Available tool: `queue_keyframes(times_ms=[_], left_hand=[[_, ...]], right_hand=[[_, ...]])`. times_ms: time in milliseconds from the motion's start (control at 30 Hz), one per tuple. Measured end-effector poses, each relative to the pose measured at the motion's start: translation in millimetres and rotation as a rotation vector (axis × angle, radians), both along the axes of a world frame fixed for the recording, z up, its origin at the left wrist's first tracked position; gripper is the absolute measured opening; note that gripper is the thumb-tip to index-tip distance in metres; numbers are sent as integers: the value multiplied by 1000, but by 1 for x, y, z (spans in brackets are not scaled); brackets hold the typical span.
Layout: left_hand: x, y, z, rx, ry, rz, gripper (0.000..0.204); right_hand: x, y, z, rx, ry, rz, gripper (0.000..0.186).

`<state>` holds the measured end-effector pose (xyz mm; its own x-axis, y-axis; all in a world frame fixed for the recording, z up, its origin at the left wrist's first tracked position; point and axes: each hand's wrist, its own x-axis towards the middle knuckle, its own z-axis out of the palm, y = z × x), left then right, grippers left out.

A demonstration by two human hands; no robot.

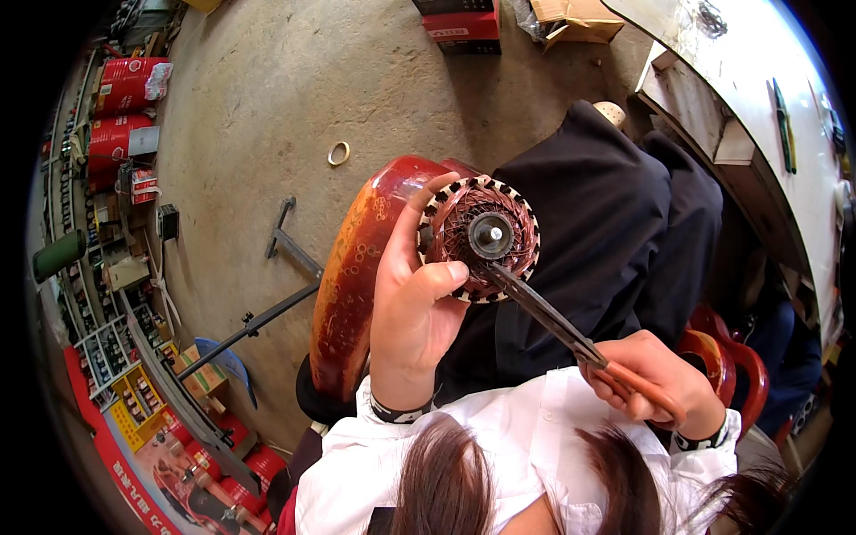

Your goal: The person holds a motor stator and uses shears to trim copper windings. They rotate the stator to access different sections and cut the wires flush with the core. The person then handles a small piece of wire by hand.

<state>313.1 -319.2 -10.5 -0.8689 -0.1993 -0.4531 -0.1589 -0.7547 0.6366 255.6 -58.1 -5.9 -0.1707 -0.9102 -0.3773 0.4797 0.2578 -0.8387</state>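
Note:
My left hand (417, 299) is closed round the rim of a motor armature (481, 201), thumb on the near side and fingers behind its left edge. Copper-red windings fill the armature's face inside a ring of pale slot insulation, and a dark collar with a bright shaft end (491, 234) sits at its middle. In my right hand (655, 379) are long-nosed pliers (553, 319) with orange-brown handles. Their tips reach into the windings just below the collar; whether the jaws grip a wire is too small to tell.
A glossy red-brown wooden armrest (366, 267) curves beside my left forearm. To the right stands a white-topped table (713, 53) with a dark green pen-like tool (785, 125) on it. A tape roll (339, 153) and a black metal stand (290, 245) are on the concrete floor. Shelves line the left.

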Motion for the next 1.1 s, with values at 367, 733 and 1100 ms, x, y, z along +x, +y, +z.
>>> queue_keyframes(times_ms=[367,733,1100], left_hand=[[-1,-1,1,-18,-1,-20,76],[-3,-3,6,-65,39,-131,73],[-2,-3,1,-142,-7,-121,59]], right_hand=[[-6,6,4,85,241,27,60],[-22,4,16,123,562,89,51],[-31,-1,12,205,1335,56,41]])
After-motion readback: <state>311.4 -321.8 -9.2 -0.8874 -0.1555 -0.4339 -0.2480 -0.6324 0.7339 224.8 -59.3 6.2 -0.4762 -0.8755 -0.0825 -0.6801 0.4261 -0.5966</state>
